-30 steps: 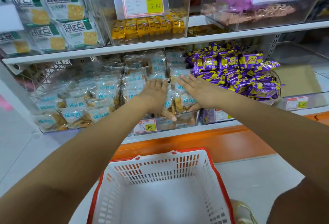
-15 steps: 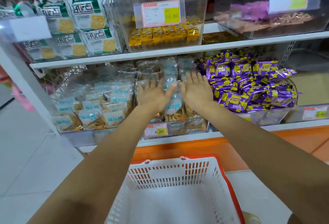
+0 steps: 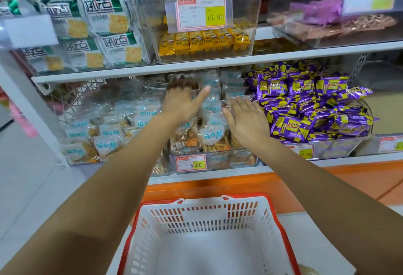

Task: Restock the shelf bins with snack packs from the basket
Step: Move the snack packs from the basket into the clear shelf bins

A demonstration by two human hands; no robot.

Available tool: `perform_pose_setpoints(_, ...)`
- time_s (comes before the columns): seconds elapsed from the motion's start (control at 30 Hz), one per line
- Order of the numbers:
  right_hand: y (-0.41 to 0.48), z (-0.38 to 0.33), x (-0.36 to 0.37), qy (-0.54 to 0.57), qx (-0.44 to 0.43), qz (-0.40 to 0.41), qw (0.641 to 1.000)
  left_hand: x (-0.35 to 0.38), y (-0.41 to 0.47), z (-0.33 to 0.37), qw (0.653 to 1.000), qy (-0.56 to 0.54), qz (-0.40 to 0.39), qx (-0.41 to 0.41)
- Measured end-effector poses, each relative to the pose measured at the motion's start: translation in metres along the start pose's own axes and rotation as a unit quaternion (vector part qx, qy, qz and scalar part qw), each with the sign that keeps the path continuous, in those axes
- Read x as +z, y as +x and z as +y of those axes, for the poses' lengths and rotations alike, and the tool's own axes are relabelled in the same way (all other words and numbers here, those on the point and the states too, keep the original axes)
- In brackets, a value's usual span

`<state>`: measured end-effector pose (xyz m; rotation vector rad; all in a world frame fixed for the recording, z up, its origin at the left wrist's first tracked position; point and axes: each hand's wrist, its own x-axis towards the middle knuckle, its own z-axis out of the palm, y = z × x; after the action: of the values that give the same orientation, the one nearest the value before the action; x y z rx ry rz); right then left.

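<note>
Clear snack packs point(image 3: 212, 130) with pale blue labels fill the middle bin point(image 3: 231, 160) on the lower shelf. My left hand point(image 3: 181, 104) lies flat on the upper left of that pile, fingers straight and reaching toward the back. My right hand point(image 3: 244, 119) rests on the pile's right side, fingers spread and straight. Neither hand holds a pack. Below, the white basket point(image 3: 270, 215) with a red rim stands on the floor in front of the shelf, and its visible inside holds no packs.
Purple and yellow packs point(image 3: 309, 104) heap in the bin to the right. More clear packs point(image 3: 104, 135) fill the left bin. The upper shelf point(image 3: 218, 62) carries green-white cracker bags point(image 3: 104, 28), a clear bin of yellow packs point(image 3: 202, 41) and another bin at right.
My left hand has slid further up and back over the pile. My right hand has shifted a little right and down. The view has drawn closer to the shelf.
</note>
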<state>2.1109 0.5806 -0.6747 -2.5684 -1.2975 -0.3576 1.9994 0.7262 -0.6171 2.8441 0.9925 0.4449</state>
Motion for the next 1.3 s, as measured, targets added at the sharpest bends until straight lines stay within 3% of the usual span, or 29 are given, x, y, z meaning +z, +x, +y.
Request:
perform_pose_setpoints(0.1,0.000,0.000,-0.001,0.007,0.001,0.001,1.000,-0.005,0.008,-0.006,0.993,-0.045,-0.107,-0.021)
perform_pose_setpoints(0.2,0.001,0.000,-0.002,0.018,0.004,0.006,1.000,0.003,0.004,-0.004,0.989,0.027,-0.143,-0.024)
perform_pose_setpoints(0.37,0.000,0.001,-0.003,0.043,0.002,0.004,0.999,0.009,-0.016,-0.003,0.989,-0.011,-0.136,-0.062)
perform_pose_setpoints(0.5,0.001,-0.001,-0.010,0.095,0.027,-0.006,0.995,0.015,-0.025,-0.002,0.990,0.025,-0.120,-0.067)
perform_pose_setpoints(0.6,-0.006,-0.010,-0.019,0.144,0.004,0.041,0.989,0.021,-0.021,0.001,0.989,0.042,-0.121,-0.077)
perform_pose_setpoints(0.73,-0.013,-0.021,-0.008,0.049,-0.097,-0.004,0.994,0.024,-0.012,0.001,0.987,0.049,-0.134,-0.068)
perform_pose_setpoints(0.9,-0.004,-0.016,-0.005,0.027,-0.097,-0.038,0.994,0.022,-0.007,0.002,0.987,0.019,-0.137,-0.078)
perform_pose_setpoints(1.3,-0.002,-0.012,-0.025,0.002,-0.114,-0.059,0.992,-0.001,-0.022,0.011,1.000,-0.013,-0.006,-0.014)
